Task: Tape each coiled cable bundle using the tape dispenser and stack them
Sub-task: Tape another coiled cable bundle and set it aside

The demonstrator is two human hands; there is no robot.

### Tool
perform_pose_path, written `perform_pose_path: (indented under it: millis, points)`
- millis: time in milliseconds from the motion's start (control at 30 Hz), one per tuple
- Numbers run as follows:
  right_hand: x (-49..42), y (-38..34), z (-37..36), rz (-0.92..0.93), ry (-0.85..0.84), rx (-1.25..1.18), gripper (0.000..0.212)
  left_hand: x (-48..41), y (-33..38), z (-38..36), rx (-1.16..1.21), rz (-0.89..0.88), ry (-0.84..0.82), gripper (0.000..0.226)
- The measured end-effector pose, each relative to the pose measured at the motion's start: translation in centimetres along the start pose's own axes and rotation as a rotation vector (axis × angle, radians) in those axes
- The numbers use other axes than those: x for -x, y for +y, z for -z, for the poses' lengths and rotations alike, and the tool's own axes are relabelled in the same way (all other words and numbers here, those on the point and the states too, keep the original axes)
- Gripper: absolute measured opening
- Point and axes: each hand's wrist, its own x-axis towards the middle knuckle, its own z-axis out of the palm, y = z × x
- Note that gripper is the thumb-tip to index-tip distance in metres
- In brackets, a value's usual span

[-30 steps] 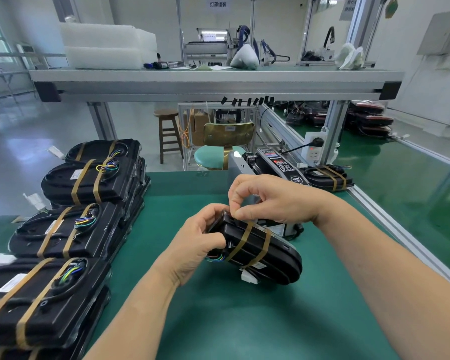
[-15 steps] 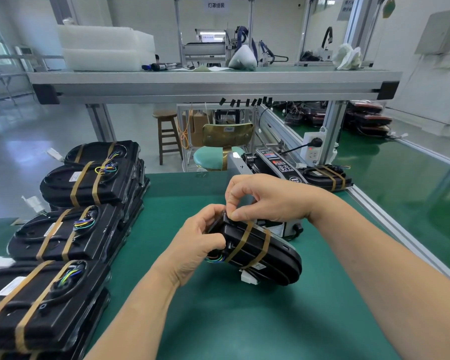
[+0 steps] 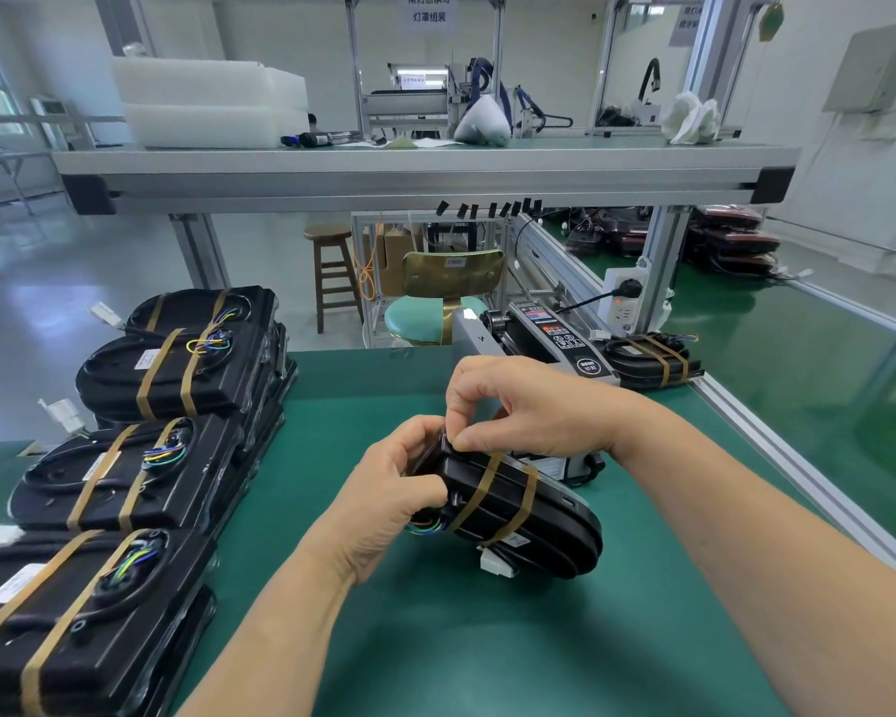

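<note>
The black coiled cable bundle (image 3: 534,525) is held between both hands over the middle of the green desk (image 3: 435,654), just in front of the grey-and-black tape dispenser (image 3: 554,344). It already wears 2 tan tape bands (image 3: 492,489) across its width. The left hand (image 3: 399,489) has its grip clenched round the bundle's left end, where the coloured wires (image 3: 428,525) poke out. The right hand (image 3: 528,406) reaches over the top, thumb and forefinger pinching at the bundle's upper edge. It looks like a tape end being pressed down, though the spot is too small for me to be sure. The bundle is tilted, its long axis running from the left hand down toward the person's right. Whether its low right end touches the desk I cannot tell.

My read is that taping on this 1 is nearly done and stacking comes next. The stacks of taped black bundles (image 3: 125,473) stand along the left side of the desk, well apart from the held bundle and on the left hand's side, so that hand is the nearer carrier. The stacked ones lie flat, so this bundle would need levelling and a swing leftward. 1 more taped bundle (image 3: 653,357) lies just beside the dispenser on the right.
</note>
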Motion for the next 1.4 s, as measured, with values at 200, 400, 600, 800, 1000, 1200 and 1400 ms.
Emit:
perform_pose_path:
  millis: [200,400,600,800,1000,1200,1400]
  points:
    - [0.1,1.0,-1.1,0.020,0.127,-0.089,0.009,0.1,0.1,-0.1,0.005,0.005,0.006,0.051]
    - [0.4,2.2,-2.7,-0.019,0.284,-0.400,0.006,0.2,0.2,-0.2,-0.015,0.008,0.015,0.053]
    - [2.2,3.2,-4.4,-0.099,0.269,-0.416,0.041,0.4,-0.1,0.0,-0.012,0.023,0.049,0.052]
    - [1.6,2.6,-5.2,-0.107,0.310,-0.450,0.033,0.5,0.1,-0.4,0.005,0.013,0.037,0.055]
    - [1.4,2.1,-5.0,-0.156,0.212,-0.601,0.028,0.9,0.0,-0.4,0.002,0.013,0.059,0.051]
    - [0.9,2.0,-5.1,-0.161,0.217,-0.440,0.026,0.6,-0.4,0.1,0.010,0.038,0.082,0.054]
    - [2.4,3.2,-6.6,-0.161,0.415,-0.345,0.023,1.0,-1.2,1.2,0.007,0.056,0.146,0.074]
